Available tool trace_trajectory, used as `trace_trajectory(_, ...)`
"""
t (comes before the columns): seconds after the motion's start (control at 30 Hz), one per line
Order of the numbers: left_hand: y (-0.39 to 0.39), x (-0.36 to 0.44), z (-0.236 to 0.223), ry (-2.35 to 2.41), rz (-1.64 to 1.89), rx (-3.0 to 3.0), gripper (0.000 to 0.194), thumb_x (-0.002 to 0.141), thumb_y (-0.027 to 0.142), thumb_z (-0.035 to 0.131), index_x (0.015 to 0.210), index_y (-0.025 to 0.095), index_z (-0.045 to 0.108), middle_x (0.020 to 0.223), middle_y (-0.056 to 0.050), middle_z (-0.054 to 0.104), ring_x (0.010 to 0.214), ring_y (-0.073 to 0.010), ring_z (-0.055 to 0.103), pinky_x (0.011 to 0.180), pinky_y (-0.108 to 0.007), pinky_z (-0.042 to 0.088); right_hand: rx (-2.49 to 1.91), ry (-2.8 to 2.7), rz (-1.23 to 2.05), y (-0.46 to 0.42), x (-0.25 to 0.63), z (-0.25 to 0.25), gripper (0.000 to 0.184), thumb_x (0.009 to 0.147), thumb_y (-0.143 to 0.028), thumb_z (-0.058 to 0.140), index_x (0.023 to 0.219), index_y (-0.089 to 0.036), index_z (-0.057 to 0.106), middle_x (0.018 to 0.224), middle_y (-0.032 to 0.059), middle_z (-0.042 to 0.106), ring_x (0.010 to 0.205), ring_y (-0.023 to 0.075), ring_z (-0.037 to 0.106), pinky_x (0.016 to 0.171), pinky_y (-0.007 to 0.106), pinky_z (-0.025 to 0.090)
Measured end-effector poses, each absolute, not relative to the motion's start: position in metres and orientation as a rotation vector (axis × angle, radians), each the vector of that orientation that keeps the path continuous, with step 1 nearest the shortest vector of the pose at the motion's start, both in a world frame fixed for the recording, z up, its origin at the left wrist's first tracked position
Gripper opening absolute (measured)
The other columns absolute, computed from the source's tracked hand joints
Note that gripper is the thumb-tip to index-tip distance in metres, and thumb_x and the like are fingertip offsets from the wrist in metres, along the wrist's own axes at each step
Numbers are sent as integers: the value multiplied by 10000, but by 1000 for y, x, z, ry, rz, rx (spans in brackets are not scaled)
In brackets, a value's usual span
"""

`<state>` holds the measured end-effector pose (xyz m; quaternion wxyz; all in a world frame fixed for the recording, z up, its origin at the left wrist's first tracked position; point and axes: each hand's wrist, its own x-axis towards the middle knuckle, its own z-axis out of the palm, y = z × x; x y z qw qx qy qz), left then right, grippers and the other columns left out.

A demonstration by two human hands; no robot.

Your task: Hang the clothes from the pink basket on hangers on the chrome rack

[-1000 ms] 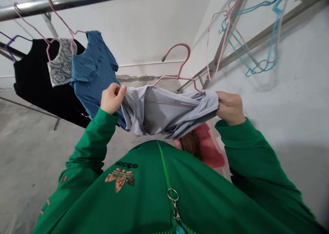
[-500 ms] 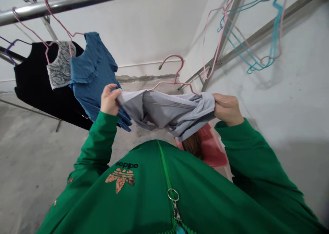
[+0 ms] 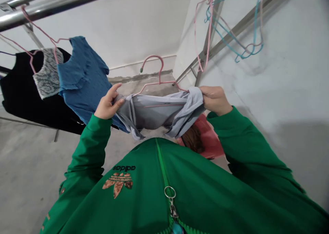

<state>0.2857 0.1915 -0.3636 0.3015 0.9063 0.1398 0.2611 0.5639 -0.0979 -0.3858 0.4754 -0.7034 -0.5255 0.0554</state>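
A light grey top [image 3: 159, 112] hangs stretched between my two hands, with a pink wire hanger [image 3: 160, 77] inside its neckline. The hanger's hook stands up above the cloth, and its lower bar shows across the neck opening. At the top's left shoulder, my left hand [image 3: 109, 102] holds the cloth by the thumb side, index finger raised. My right hand [image 3: 216, 98] is closed around the bunched cloth at the other shoulder. Both hanger ends are hidden in the fabric.
On the metal rail [image 3: 64, 6] at upper left hang a blue blouse [image 3: 83, 78] and a black garment with lace [image 3: 48, 73]. Several blue and pink hangers [image 3: 231, 38] hang at upper right. A red basket [image 3: 212, 141] holding brown cloth stands below on the floor.
The view has shifted, so the rail, clothes and hangers appear further left. The top has spread flatter between my hands, and my left hand's fingers have loosened and lifted a little.
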Motion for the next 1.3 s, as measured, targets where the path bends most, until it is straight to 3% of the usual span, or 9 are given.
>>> trace_trajectory(0.13,174,294,-350,295,605,2642,432,862,343,525,1252,168,589,899,-47,661,739,-135,583,727,-253,475,-1721,-1279,173,-87,565,-379,212,803,-350,549,777,-245,731,759,23,718,756,221,664,699,333,531)
trace_trajectory(0.27,164,298,-345,393,753,2733,288,881,313,459,935,155,694,766,-49,626,720,-151,582,683,-245,459,-1663,-1224,266,-77,571,-376,248,788,-436,598,739,-221,713,689,14,686,785,218,653,739,335,520)
trace_trajectory(0.4,163,295,-343,432,895,2730,231,856,297,491,818,163,676,685,-28,578,642,-133,546,616,-230,425,-1453,-978,424,-72,579,-376,439,784,-605,560,783,-187,693,729,22,689,838,214,662,811,361,520)
trace_trajectory(0.53,164,291,-341,427,1001,2716,188,846,261,526,792,162,676,656,-11,539,602,-113,503,578,-221,397,-1275,-883,544,-72,577,-376,679,812,-748,373,1033,-174,660,897,77,718,934,210,668,940,418,488)
trace_trajectory(0.67,162,288,-338,392,1063,2728,162,843,220,553,795,137,684,637,5,509,582,-93,478,566,-206,387,-1593,-1064,112,-63,563,-382,596,698,-573,699,1138,-178,626,998,83,699,989,243,636,973,465,461)
trace_trajectory(0.8,160,287,-336,374,1156,2737,155,842,204,564,821,127,697,646,2,516,594,-94,483,574,-203,389,-1723,-1060,-156,-49,553,-387,265,809,-387,626,997,-211,689,1013,56,700,1014,240,622,1028,501,416)
trace_trajectory(0.9,163,283,-334,379,1255,2732,150,832,205,577,811,123,700,645,-1,520,593,-96,481,572,-205,391,-1585,-943,-114,-45,560,-383,245,865,-390,550,990,-226,683,988,26,696,1016,211,624,1005,460,447)
trace_trajectory(1.03,167,275,-330,411,1391,2681,137,801,199,586,794,123,698,643,-4,527,578,-98,480,558,-213,388,-1304,-679,11,-49,584,-373,266,801,-411,621,983,-218,634,985,19,686,962,192,624,933,398,499)
trace_trajectory(1.3,173,259,-322,548,1436,2669,139,800,238,580,776,146,680,648,-17,550,574,-120,512,558,-240,419,-1300,-438,344,-60,601,-373,177,705,-226,675,862,-203,596,816,-1,647,837,150,605,829,304,509)
